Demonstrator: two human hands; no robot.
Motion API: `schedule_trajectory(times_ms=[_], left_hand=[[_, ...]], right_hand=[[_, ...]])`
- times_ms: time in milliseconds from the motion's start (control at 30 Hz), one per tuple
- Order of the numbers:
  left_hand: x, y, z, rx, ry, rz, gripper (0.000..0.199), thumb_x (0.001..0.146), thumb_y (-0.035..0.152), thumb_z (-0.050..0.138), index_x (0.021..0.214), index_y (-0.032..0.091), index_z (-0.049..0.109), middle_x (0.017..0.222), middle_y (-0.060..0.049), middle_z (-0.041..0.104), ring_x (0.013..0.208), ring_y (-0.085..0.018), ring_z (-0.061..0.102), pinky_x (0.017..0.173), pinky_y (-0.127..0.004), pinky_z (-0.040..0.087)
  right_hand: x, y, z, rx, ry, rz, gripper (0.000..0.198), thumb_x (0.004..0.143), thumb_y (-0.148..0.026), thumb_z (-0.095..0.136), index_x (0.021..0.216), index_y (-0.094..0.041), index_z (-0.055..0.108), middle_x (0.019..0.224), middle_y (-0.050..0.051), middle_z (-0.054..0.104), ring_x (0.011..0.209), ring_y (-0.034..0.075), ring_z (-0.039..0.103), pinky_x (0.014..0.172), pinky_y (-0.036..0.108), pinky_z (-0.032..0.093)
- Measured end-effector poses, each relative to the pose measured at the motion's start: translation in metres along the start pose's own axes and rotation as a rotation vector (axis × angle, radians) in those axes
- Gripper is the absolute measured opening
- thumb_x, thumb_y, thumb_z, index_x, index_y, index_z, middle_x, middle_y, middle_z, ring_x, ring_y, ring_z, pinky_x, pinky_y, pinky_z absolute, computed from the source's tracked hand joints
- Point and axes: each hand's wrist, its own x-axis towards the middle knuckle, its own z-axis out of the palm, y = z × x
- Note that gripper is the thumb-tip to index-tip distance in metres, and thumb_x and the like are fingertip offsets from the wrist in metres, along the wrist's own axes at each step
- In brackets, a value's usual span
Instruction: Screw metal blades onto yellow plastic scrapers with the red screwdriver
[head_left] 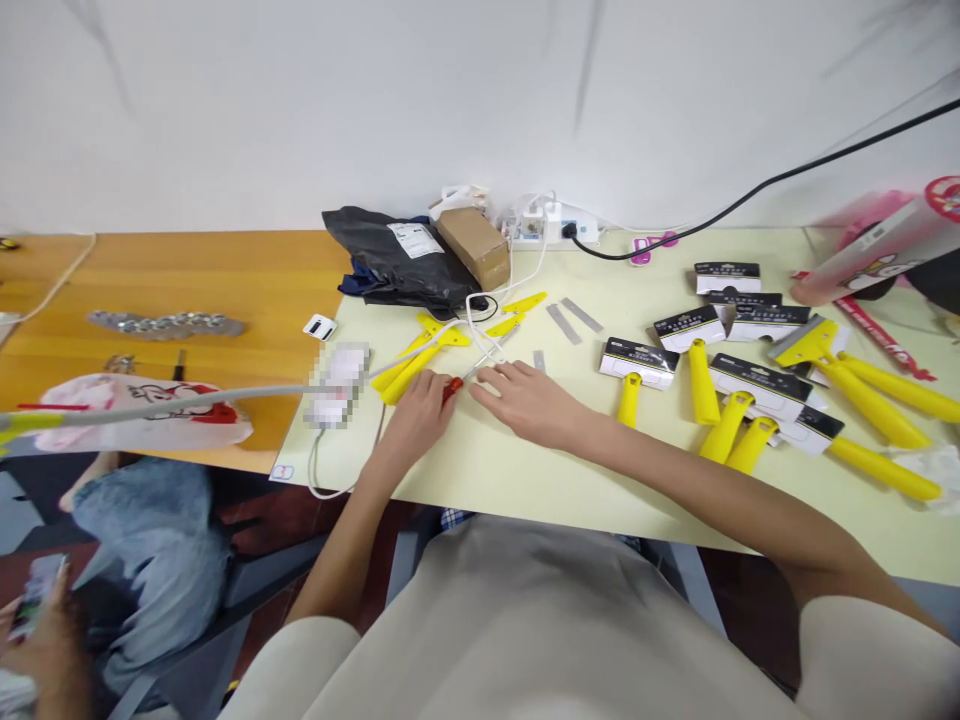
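My left hand [421, 408] is closed around the red handle of a screwdriver [451, 388], whose metal shaft points up and to the right. My right hand [525, 402] lies low over the table beside the shaft, fingers loosely bent and a little apart, with nothing visible in it. Just beyond both hands are yellow scraper parts [409, 370], partly crossed by white cables. Flat metal blades [564, 324] lie to the right of these parts. Farther right are several yellow scraper handles [703, 385] with black-and-white cards, and a yellow scraper head [804, 343].
A black plastic parcel [405, 265] and a brown cardboard box [472, 245] stand by the wall, next to a power strip [544, 225]. A white cable [225, 400] hangs across the left side. A seated person [150, 560] with a phone is at left.
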Motion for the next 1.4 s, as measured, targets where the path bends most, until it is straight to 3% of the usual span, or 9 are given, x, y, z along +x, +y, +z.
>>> schedule_trajectory(times_ms=[200, 367, 500, 600, 700, 833, 967, 1133, 1400], left_hand=[[-0.016, 0.055, 0.008, 0.179, 0.12, 0.104, 0.038, 0.099, -0.001, 0.038, 0.131, 0.002, 0.06, 0.125, -0.03, 0.065, 0.11, -0.039, 0.064, 0.094, -0.058, 0.052], [-0.034, 0.075, -0.023, -0.254, 0.222, 0.014, 0.039, 0.104, 0.023, 0.062, 0.141, 0.014, 0.053, 0.13, -0.022, 0.063, 0.115, -0.033, 0.062, 0.099, -0.052, 0.056], [-0.024, 0.033, -0.036, -0.461, 0.217, -0.033, 0.042, 0.104, 0.032, 0.065, 0.143, 0.023, 0.052, 0.132, -0.015, 0.066, 0.123, -0.029, 0.063, 0.102, -0.046, 0.056], [0.0, -0.019, -0.027, -0.181, 0.311, -0.16, 0.033, 0.103, 0.039, 0.066, 0.13, 0.021, 0.059, 0.124, -0.015, 0.069, 0.121, -0.035, 0.063, 0.107, -0.054, 0.051], [0.025, -0.052, -0.018, 0.051, 0.162, -0.16, 0.037, 0.102, 0.044, 0.065, 0.128, 0.018, 0.061, 0.122, -0.018, 0.067, 0.118, -0.04, 0.061, 0.103, -0.056, 0.05], [0.045, -0.053, -0.018, 0.194, 0.038, -0.121, 0.03, 0.104, 0.031, 0.056, 0.129, 0.015, 0.061, 0.12, -0.019, 0.067, 0.114, -0.038, 0.061, 0.099, -0.051, 0.052], [0.049, -0.04, -0.022, 0.243, -0.04, -0.066, 0.034, 0.103, 0.019, 0.044, 0.132, 0.011, 0.06, 0.114, -0.021, 0.068, 0.112, -0.039, 0.063, 0.098, -0.052, 0.052], [0.028, -0.013, -0.031, -0.197, -0.007, -0.2, 0.033, 0.105, 0.027, 0.046, 0.135, 0.017, 0.053, 0.113, -0.016, 0.067, 0.104, -0.033, 0.067, 0.091, -0.048, 0.056], [0.017, 0.074, -0.01, -1.545, -0.282, -0.6, 0.032, 0.1, 0.049, 0.066, 0.116, 0.027, 0.049, 0.094, 0.0, 0.058, 0.074, -0.016, 0.063, 0.053, -0.025, 0.053]], right_hand=[[0.039, -0.009, 0.027, -0.138, 0.037, -0.153, 0.034, 0.108, -0.005, 0.036, 0.137, -0.004, 0.054, 0.097, 0.013, 0.073, 0.092, 0.026, 0.067, 0.086, 0.041, 0.051], [0.014, 0.0, 0.008, -0.092, 0.035, -0.179, 0.024, 0.111, -0.014, 0.042, 0.123, -0.007, 0.062, 0.098, 0.012, 0.074, 0.09, 0.023, 0.07, 0.081, 0.038, 0.054], [-0.017, 0.012, -0.017, -0.071, 0.135, -0.193, 0.017, 0.107, -0.012, 0.054, 0.118, -0.009, 0.066, 0.111, 0.014, 0.077, 0.102, 0.025, 0.074, 0.092, 0.04, 0.06], [-0.043, 0.019, -0.036, 0.008, 0.209, -0.162, 0.018, 0.105, -0.009, 0.055, 0.12, -0.01, 0.066, 0.118, 0.014, 0.078, 0.114, 0.027, 0.074, 0.102, 0.043, 0.062], [-0.067, 0.027, -0.054, 0.201, 0.244, -0.067, 0.026, 0.106, -0.006, 0.052, 0.127, -0.016, 0.063, 0.128, 0.015, 0.076, 0.13, 0.028, 0.07, 0.103, 0.043, 0.064], [-0.088, 0.035, -0.076, 0.638, 0.321, 0.104, 0.034, 0.105, -0.008, 0.055, 0.135, -0.021, 0.062, 0.139, 0.017, 0.072, 0.135, 0.029, 0.068, 0.103, 0.048, 0.065], [-0.091, 0.047, -0.093, 0.934, 0.549, 0.378, 0.031, 0.096, -0.011, 0.071, 0.121, -0.029, 0.071, 0.12, 0.007, 0.08, 0.115, 0.028, 0.078, 0.097, 0.047, 0.067], [-0.085, 0.076, -0.111, 1.058, 0.751, 0.497, 0.031, 0.086, -0.009, 0.083, 0.108, -0.027, 0.07, 0.102, 0.006, 0.081, 0.101, 0.031, 0.081, 0.09, 0.051, 0.068], [-0.077, 0.108, -0.133, 1.044, 0.83, 0.406, 0.031, 0.083, -0.009, 0.086, 0.105, -0.022, 0.068, 0.092, 0.006, 0.08, 0.088, 0.027, 0.081, 0.078, 0.044, 0.068]])
